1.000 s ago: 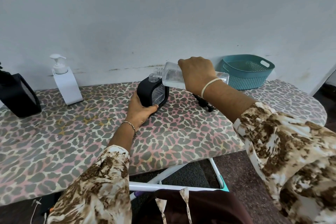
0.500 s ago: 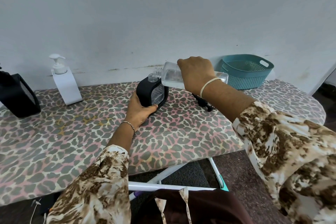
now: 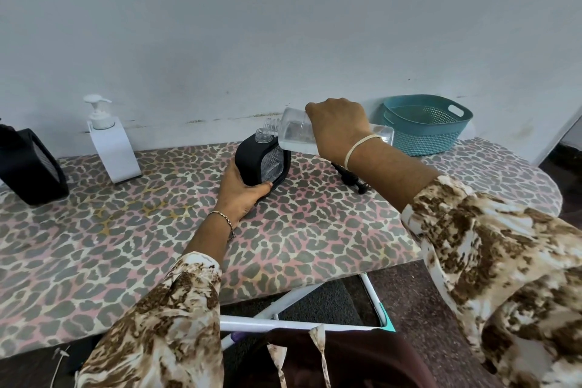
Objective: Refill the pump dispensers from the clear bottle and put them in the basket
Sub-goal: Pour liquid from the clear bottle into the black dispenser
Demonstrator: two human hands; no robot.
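The fingers [image 3: 235,168] of the left hand [image 3: 241,195] were curled round the near left corner of the black pump dispenser [image 3: 253,161], with the thumb laid along its lower front edge. The fingers [image 3: 312,112] of the right hand [image 3: 338,127] were wrapped over the middle of the clear bottle [image 3: 294,132] from above; their tips were hidden behind it.

The clear bottle was held in the air with its long axis nearly level. Its open threaded mouth was pointed left and slightly down, just above the uncapped neck of the black pump dispenser, and its base was turned right, toward the basket [image 3: 422,143]. Clear liquid was seen lying along its lower side; whether any was running out could not be told.

The black pump dispenser was stood upright on the leopard-print ironing board [image 3: 157,224], neck upward. A black pump head [image 3: 350,179] was laid flat on the board just right of it, under the right forearm. The teal basket was placed at the far right of the board, against the wall. A white pump dispenser [image 3: 113,148], pump fitted, was stood upright well to the left, and a black object [image 3: 28,167] was cut off by the left edge.
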